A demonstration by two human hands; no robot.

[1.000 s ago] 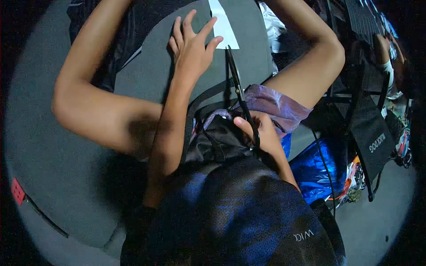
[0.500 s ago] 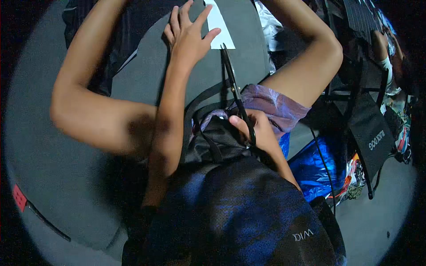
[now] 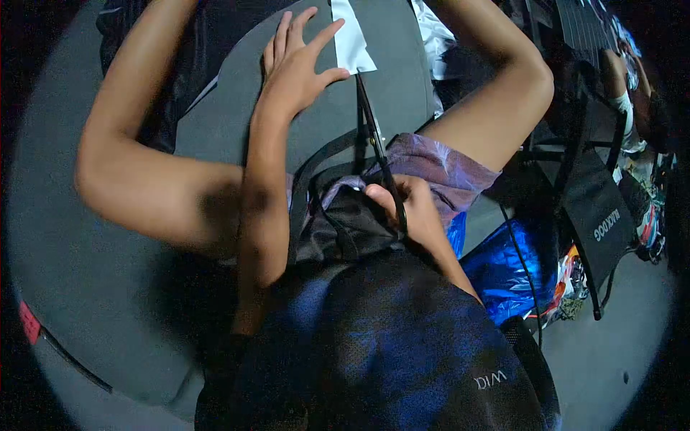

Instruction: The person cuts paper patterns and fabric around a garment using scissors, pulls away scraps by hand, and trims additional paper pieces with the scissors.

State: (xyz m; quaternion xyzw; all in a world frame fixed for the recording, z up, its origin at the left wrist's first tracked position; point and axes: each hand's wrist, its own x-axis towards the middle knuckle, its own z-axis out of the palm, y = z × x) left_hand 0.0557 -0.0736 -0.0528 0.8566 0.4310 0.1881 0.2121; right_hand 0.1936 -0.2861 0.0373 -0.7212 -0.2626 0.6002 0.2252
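Note:
A white strip (image 3: 349, 43) of paper or thin fabric lies on the grey mat at the top of the head view, with a small nick in its right edge near the bottom. Beside it, my left hand (image 3: 291, 79) rests with fingers spread, the thumb tip touching the strip's lower left edge. My right hand (image 3: 417, 205) grips long dark scissors (image 3: 376, 142) by the handles near my lap. Their blades point away from me and look nearly closed, tips at the strip's lower edge. Whether fabric sits between the tips is too small to tell.
Around my hands spreads a grey padded surface (image 3: 144, 251). To the right are a blue plastic bag (image 3: 503, 280) and a black folding chair (image 3: 600, 208). Dark cloth (image 3: 136, 93) lies upper left, shiny silver material (image 3: 435, 43) upper right. Another person's limbs (image 3: 622, 86) show far right.
My left hand has shifted left and slightly down, with its thumb now at the strip's lower edge. The scissor blades look closer together, and a nick shows in the strip's right edge.

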